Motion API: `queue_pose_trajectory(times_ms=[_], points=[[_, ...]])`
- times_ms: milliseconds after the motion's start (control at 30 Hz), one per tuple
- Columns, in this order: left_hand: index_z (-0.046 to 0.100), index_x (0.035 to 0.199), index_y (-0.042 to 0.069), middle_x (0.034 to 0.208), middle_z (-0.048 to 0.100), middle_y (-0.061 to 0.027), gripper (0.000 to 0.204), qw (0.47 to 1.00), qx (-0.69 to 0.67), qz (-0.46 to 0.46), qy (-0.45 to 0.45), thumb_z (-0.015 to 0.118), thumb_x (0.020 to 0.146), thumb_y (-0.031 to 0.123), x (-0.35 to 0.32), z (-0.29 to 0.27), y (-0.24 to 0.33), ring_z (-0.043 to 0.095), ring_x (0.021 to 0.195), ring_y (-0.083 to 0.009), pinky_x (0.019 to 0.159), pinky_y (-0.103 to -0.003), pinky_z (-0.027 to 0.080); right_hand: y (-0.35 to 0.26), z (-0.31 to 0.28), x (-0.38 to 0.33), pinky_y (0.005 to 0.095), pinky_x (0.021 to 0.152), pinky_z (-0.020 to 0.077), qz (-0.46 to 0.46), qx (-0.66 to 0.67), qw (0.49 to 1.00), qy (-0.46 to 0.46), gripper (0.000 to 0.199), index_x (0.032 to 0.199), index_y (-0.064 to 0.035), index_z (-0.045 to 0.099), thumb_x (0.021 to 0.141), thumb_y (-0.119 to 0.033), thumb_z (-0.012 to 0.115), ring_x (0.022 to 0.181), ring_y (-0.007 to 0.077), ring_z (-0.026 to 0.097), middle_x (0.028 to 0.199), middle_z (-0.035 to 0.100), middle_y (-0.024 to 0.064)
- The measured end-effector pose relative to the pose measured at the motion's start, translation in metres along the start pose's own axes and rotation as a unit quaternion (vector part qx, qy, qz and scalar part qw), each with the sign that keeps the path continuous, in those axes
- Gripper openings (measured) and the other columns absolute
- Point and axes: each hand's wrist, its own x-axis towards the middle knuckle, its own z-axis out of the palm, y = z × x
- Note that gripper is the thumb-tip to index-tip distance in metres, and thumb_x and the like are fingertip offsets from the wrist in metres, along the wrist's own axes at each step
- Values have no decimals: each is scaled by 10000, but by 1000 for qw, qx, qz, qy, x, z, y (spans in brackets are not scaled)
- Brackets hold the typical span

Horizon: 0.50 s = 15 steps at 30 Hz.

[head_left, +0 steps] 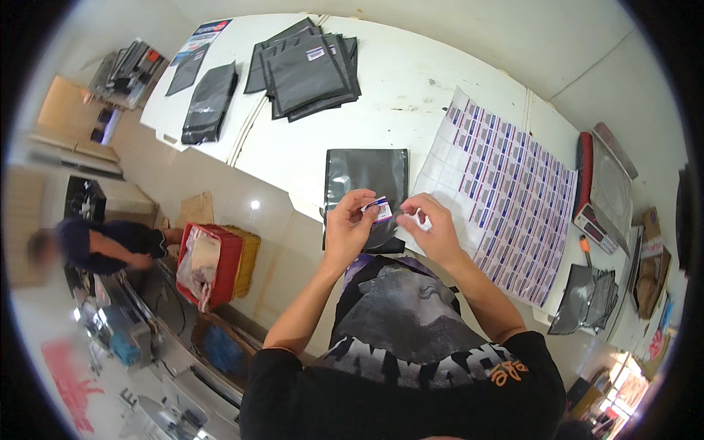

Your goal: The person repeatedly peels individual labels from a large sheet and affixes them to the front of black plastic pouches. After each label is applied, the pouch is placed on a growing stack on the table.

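A small white label with blue and red print (pixel 380 210) is pinched between the thumb and fingers of my left hand (pixel 350 227). Just right of it, my right hand (pixel 434 229) has its fingers curled toward the thumb; whatever lies between them, if anything, is too small to make out. Both hands are over a flat black plastic bag (pixel 367 169) lying at the table's front edge. A large sheet of printed labels (pixel 506 198) spreads out on the right, partly bare white backing on its left side.
The white table (pixel 411 73) carries a pile of black bags (pixel 312 73), one labelled, and another black bag stack (pixel 210 103). A scale (pixel 598 198) and more black bags (pixel 584 299) sit right. Leftward, a person (pixel 110 246) works beside a red crate (pixel 224 257).
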Motion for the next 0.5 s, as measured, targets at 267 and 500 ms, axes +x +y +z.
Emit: queue_pose_trajectory(times_ms=[267,500], points=[[708,1208,5,1046,788,-108,214,992,44,40,-109,716,996,-25,56,-27,-12,720,845,-124,736,-287,566,17,54,20,286,679,478,213,113,969,50,205,992,22,756,1024,-180,748,732,76,594,800,723,20],[723,1168,-11,1003,789,-104,257,982,111,51,-146,796,922,-15,116,-12,-44,728,764,-146,693,-305,573,43,66,36,346,631,491,251,-33,953,169,203,991,38,745,999,-165,740,656,136,623,732,717,95]])
